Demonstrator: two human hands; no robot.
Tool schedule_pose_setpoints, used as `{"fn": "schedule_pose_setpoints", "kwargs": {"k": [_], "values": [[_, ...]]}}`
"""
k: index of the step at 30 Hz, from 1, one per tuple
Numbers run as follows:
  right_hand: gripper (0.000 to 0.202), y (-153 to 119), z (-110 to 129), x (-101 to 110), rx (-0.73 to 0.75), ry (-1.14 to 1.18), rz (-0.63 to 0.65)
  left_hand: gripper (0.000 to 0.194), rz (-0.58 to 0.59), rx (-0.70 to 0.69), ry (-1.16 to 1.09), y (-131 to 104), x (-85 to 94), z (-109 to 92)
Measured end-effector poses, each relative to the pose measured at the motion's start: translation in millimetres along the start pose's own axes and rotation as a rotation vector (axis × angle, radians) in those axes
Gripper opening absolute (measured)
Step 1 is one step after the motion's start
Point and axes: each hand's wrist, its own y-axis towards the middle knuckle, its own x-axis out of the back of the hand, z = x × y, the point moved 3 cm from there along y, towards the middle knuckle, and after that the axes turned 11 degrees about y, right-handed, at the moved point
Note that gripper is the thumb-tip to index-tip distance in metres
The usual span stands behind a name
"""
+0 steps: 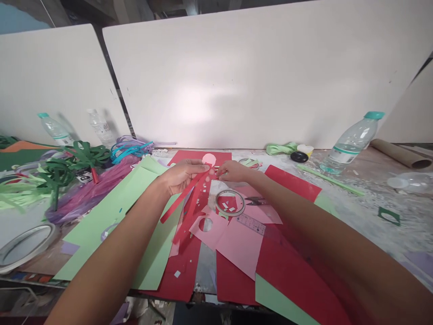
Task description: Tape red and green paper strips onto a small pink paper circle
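My left hand (181,175) pinches the upper ends of several long red paper strips (184,205) that hang down toward me over the paper sheets. My right hand (233,171) meets them from the right, its fingertips closed on the same strip ends beside the left thumb. A small pink paper circle (209,159) lies just beyond the fingers. Below my hands lie a tape roll (230,202), a pink sheet with a round hole (216,230), a clear ruler (252,223) and small scissors (255,201).
Red sheets (291,271) and light green sheets (111,216) cover the worktable. Green and purple strip bundles (67,176) lie left, with another tape roll (25,246). A water bottle (353,142) stands right, near a cardboard tube (399,153). White boards (257,76) back the table.
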Motion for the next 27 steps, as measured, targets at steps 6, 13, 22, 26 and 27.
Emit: {"fn": "schedule_pose_setpoints", "kwargs": {"k": [6, 13, 22, 26, 27], "values": [[0.025, -14, 23, 13, 0.021, 0.019, -0.096, 0.021, -0.115, -0.015, 0.09, 1, -5.3, 5], [0.024, -67, 71, 18, 0.01, 0.325, 0.088, 0.024, -0.247, -0.114, 0.123, 3, -17.4, 7], [0.02, -109, 76, 9, -0.115, 0.542, -0.326, 0.024, -0.251, -0.223, 0.219, -1, -48.8, 10], [0.021, -113, 73, 14, -0.09, 0.526, -0.418, 0.025, -0.238, -0.243, 0.221, -1, -56.1, 12], [0.02, -113, 72, 15, -0.087, 0.519, -0.44, 0.025, -0.237, -0.245, 0.223, -1, -57.1, 12]]}}
